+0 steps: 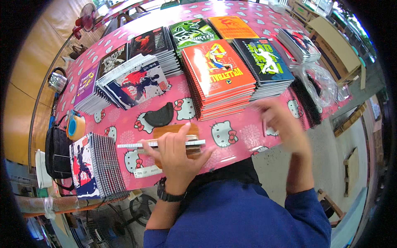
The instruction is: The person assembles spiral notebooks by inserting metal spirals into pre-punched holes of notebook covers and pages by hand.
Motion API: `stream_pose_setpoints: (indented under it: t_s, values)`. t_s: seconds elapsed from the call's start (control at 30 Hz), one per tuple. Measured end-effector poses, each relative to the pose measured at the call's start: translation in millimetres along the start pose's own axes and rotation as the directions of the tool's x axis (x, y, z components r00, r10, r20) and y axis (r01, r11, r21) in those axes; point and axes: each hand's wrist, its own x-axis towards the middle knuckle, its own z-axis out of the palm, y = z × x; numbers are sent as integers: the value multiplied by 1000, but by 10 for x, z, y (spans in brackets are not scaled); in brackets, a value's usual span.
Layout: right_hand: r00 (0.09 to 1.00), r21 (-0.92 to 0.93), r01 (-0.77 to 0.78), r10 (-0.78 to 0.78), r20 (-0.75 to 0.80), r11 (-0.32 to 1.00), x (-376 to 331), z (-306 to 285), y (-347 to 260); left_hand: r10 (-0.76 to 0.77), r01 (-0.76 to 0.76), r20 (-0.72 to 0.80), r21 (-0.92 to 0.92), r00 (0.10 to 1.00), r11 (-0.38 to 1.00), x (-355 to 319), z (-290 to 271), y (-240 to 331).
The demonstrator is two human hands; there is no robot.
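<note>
My left hand [175, 155], with a black watch on its wrist, is closed over a narrow stack of paper sheets [130, 145] standing on edge, its white edge upward. Fingers lie along one side and the thumb reaches to the other. Beneath and behind the stack shows a brown wooden block [165, 130]. Over the table's right front part, my right hand [287, 130] is raised and smeared by motion; whether it holds anything cannot be made out. A black curved piece [159, 115] lies just beyond the block, and a white ruler-like strip [148, 171] beside my left wrist.
Piles of spiral notebooks fill the far side, including an orange-covered pile [219, 70]. Another notebook pile [97, 165] stands at the left. Black binding coils [307, 101] and clear plastic wrap [320, 82] lie at the right, near a cardboard box [335, 45]. The tablecloth [248, 134] is pink.
</note>
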Motion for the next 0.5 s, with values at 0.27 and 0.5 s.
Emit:
stream_pose_setpoints:
  t_s: [0.27, 0.5]
  values:
    - [988, -48, 153, -153, -14, 987, 206, 697, 84, 26, -31, -152, -26, 988, 999, 106, 156, 116]
    - [965, -82, 253, -246, 91, 964, 297, 591, 75, 38, -48, -148, -65, 988, 997, 120, 153, 121]
